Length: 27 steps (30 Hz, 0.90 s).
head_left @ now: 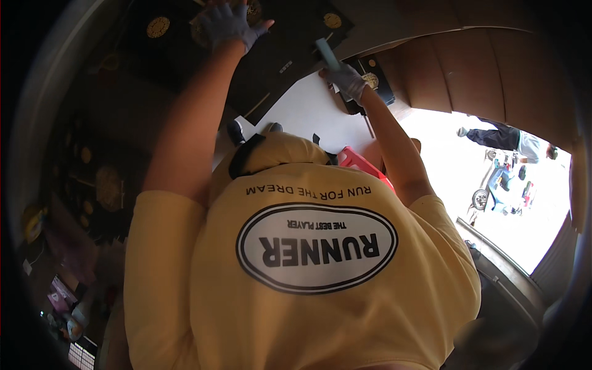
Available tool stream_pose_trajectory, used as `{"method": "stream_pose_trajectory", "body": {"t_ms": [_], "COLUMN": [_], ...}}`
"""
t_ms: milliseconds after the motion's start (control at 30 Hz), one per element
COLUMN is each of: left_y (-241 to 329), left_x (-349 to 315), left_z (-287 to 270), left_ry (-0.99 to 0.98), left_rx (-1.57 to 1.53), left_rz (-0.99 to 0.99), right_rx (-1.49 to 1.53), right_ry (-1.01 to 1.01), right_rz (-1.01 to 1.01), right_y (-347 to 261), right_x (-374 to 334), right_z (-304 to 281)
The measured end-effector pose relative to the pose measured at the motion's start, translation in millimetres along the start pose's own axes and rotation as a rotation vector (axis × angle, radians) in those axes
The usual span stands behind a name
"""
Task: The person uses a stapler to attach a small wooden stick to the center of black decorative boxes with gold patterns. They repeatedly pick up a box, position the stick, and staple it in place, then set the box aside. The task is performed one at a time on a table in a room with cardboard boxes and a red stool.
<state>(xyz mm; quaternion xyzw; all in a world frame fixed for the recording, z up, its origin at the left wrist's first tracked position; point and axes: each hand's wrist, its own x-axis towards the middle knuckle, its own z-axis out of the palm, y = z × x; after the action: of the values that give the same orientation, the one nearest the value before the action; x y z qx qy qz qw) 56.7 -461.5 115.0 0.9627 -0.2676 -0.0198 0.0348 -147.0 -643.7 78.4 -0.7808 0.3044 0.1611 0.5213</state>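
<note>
My left hand [231, 28], in a greyish glove with bare fingertips showing, lies spread on a dark panel [271, 80] decorated with gold round patterns. Its fingers are apart and hold nothing. To the right, my gloved right hand [348, 81] is closed around a pale blue-green bar-shaped piece [327, 54], which sticks up toward the panel's right side. I cannot make out its exact kind. Just beyond that hand is a smaller dark piece with a gold round pattern [370, 80].
A red plastic stool or seat [364, 166] is beside my right leg. Brown panels [456, 74] line the upper right. Through a bright opening on the right, a person [496, 137] stands near a blue-and-white vehicle [502, 185]. More dark gold-patterned pieces [110, 185] stand at left.
</note>
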Motion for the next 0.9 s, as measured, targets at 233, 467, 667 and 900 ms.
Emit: {"method": "stream_pose_trajectory", "body": {"t_ms": [233,467,667,900], "left_y": [10.5,4.1,10.2,-9.1], "left_x": [10.2,5.5,3.6,4.3], "left_z": [1.0,19.5,7.8,-4.0], "left_ry": [0.061,0.176,0.107,0.100], "left_rx": [-0.043,-0.061,-0.004,-0.170], "left_rz": [0.006,0.036,0.012,0.114], "right_rx": [-0.009,-0.006,-0.296,-0.181], "right_ry": [-0.237,-0.325,-0.225,-0.333], "right_rz": [-0.002,0.024,0.079,0.089], "right_y": [61.2,29.2,10.2,-19.9], "right_x": [-22.5,-39.7,-36.2,-55.0], "right_z": [106.5,135.9,136.5,119.4]}}
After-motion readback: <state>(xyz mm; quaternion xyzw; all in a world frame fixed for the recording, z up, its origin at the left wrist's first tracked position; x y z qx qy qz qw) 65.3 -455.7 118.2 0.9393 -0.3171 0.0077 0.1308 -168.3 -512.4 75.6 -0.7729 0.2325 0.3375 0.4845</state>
